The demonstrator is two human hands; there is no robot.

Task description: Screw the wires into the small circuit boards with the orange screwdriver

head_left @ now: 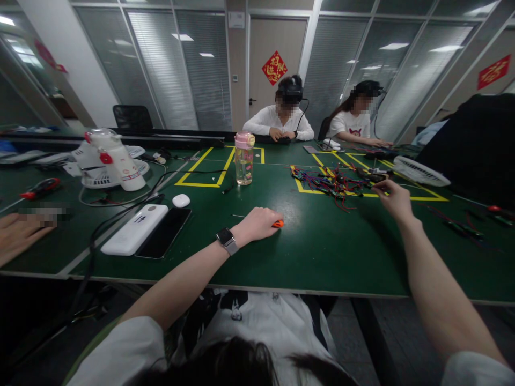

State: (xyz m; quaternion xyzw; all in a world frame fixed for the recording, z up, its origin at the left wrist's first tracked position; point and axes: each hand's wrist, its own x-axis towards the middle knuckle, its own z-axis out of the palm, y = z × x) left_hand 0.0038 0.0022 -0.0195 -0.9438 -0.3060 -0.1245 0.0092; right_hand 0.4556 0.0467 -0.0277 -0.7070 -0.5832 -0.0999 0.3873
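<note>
My left hand [261, 222] rests on the green table, its fingers wrapped round a screwdriver with an orange handle [278, 223]; the thin shaft points left. At the right, my right hand [392, 195] is closed in a pinch at the edge of a tangle of wires and small circuit boards [330, 181]. What its fingertips hold, if anything, is too small to make out. The tangle lies across yellow tape lines on the table.
A pink-lidded bottle [243, 161] stands behind my left hand. A white power bank [135, 229], a black phone [164, 234] and an earbud case [181, 201] lie left. Another person's hand [24, 236] is far left. Two people sit opposite.
</note>
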